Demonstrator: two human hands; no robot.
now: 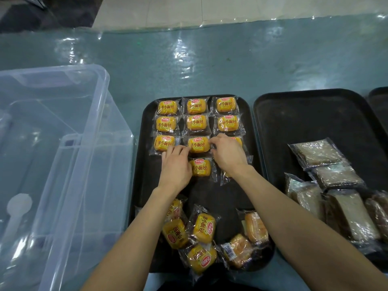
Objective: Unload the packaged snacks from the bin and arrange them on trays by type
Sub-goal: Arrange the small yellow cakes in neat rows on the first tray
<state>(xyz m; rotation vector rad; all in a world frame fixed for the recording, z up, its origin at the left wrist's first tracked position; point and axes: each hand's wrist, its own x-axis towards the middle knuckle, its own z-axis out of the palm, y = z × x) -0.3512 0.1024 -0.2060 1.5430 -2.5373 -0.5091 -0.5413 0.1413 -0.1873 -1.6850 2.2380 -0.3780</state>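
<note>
Near edge of the middle tray [142, 185]: a loose heap of yellow bread packs [201, 227], some sideways or upside down. Orange-brown packs [247, 234] sit at its near right corner and look like a different type. Risk: they get rowed in with the yellow ones.

Both forearms pass right over the heap. Risk: pulling back could drag a pack off the near rim.

Mid-tray: left hand [175, 164] and right hand [227, 153] have bent fingers, tips on the two side edges of the third-row middle pack [199, 144]. Can't tell whether they pinch or only nudge. Slick wrappers touch their neighbours, so a push probably skews the side packs or the fourth-row pack [199, 168] just below. The right hand hides a pack under its wrist and could sweep it along.

Far end: two neat rows, wrappers overlapping, easily disturbed.

Right tray [315, 114]: grey-brown cake packs [336, 175] piled at its near end. Clear bin [63, 143] at the table's [231, 66] left side, no snacks visible inside.
</note>
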